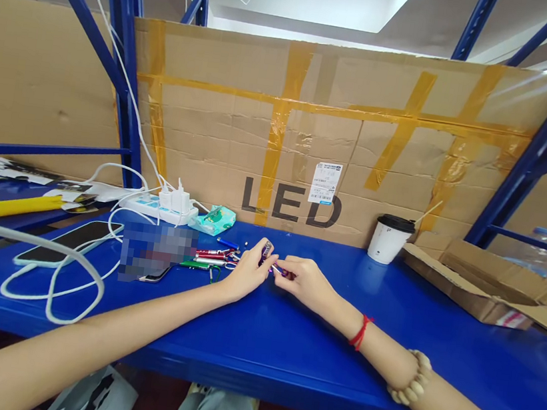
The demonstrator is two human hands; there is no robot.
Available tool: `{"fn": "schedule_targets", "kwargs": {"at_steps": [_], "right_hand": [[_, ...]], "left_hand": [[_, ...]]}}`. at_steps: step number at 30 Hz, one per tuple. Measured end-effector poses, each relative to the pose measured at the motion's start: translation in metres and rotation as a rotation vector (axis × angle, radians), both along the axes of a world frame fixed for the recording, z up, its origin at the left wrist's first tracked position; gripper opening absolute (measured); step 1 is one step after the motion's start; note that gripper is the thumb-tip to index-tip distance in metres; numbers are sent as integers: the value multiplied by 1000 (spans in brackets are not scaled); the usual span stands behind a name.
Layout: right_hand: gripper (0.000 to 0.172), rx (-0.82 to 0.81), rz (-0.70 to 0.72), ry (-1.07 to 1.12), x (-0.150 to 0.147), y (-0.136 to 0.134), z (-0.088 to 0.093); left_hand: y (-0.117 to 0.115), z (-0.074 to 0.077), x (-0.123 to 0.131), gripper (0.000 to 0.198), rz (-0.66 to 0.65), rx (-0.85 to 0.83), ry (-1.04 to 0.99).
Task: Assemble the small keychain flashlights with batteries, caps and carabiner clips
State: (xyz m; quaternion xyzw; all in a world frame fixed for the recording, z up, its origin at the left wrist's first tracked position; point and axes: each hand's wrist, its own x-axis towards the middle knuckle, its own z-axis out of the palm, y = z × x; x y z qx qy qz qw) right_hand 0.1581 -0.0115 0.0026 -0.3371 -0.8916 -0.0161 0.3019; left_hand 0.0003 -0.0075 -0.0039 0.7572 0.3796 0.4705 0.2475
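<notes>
My left hand (248,270) and my right hand (304,280) meet over the blue shelf (296,342), both pinched on one small purple pen-like torch (272,264). The left fingers grip its upper end and the right fingers hold its other end. Just left of my left hand lies a small heap of similar little torches (213,256) in red, green, blue and silver. A red string and a bead bracelet are on my right wrist.
A paper cup with a black lid (388,239) stands at the back right beside an open cardboard box (485,283). At the left lie a phone (69,242), white cables, a power strip with chargers (167,206) and a tissue pack (214,219). Taped cardboard marked LED forms the back wall.
</notes>
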Motion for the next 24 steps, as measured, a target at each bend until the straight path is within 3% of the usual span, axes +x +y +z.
{"fn": "schedule_targets", "kwargs": {"at_steps": [7,16,24], "right_hand": [[29,24,6,62,-1,0,6],[37,110,-145,292,11,2,19],[35,70,-166,327,0,-5,16]], "left_hand": [[-4,2,0,21,-17,-26,-24],[-11,6,2,26,-96,-97,24],[-11,5,3,14,27,-19,193]]}}
